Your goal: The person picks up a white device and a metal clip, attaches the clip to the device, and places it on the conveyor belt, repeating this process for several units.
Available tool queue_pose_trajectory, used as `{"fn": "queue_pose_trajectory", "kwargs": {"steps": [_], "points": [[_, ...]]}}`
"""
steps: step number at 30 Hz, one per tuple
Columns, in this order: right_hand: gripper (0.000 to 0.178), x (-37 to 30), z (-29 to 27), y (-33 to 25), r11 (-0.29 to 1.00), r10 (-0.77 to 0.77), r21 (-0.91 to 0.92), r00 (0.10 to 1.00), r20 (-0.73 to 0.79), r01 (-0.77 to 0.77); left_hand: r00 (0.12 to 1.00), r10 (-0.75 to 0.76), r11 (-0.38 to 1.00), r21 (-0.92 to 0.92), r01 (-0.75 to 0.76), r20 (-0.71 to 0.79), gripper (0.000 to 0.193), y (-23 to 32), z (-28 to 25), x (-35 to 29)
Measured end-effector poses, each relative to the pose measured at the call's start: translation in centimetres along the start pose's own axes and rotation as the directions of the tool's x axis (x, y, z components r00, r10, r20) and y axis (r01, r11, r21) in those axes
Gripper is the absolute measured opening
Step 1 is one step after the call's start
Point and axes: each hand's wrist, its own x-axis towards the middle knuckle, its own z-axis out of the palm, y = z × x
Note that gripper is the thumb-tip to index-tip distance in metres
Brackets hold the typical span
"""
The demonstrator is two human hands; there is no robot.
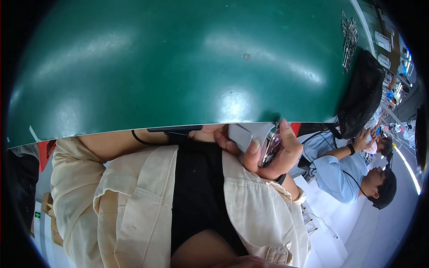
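Both hands are together just below the near edge of the green table (178,71). My left hand (221,137) is partly hidden under the table edge. Its fingers close on a flat, light grey rectangular piece (241,136) with rounded corners; I cannot tell what kind of thing it is. Against its right side is my right hand (279,154), with thumb and fingers curled around small shiny metal pieces (271,149). Their exact shape is hard to make out. A small dark bit shows by the right fingertip, at the table edge.
A pile of small metal clip-like parts (349,40) lies at the table's far right. A black mesh bag (364,91) hangs over the right side. Beyond it, a person in a light blue shirt (333,174) sits working. A small scrap (246,56) lies mid-table.
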Motion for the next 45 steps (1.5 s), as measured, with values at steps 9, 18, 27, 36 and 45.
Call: {"fn": "queue_pose_trajectory", "kwargs": {"steps": [9, 18, 27, 36, 45], "points": [[0.072, -4.2, 1.6, 1.4, 0.999, -0.033, 0.047, 0.984, 0.174, 0.025, 1.000, -0.004, 1.000, -0.022, 0.004, -0.017, 0.052, 0.1, -0.4, 1.0], [0.067, 1.3, 1.1, -1.2, 0.821, 0.164, 0.548, 0.986, 0.043, -0.161, 1.000, -0.018, 0.999, -0.034, 0.018, -0.013, 0.050, 0.2, -1.4, -1.4], [0.064, 3.4, -2.2, 2.2, 0.448, 0.401, 0.879, 0.915, -0.035, -0.163, 0.998, -0.058, 0.998, 0.008, 0.059, -0.030, 0.049, -0.1, 1.3, 3.4], [0.058, 2.5, -6.1, 6.5, 0.161, 0.009, 0.982, 0.995, 0.095, -0.095, 0.981, 0.172, 0.957, 0.219, -0.189, 0.096, 0.062, -3.2, 5.3, 3.1], [0.053, 3.0, -13.2, 7.1, 0.189, -0.120, 0.980, 0.992, -0.031, 0.054, 0.955, 0.280, 0.768, 0.573, -0.285, 0.099, 0.062, -4.9, 13.1, 2.4]]}}
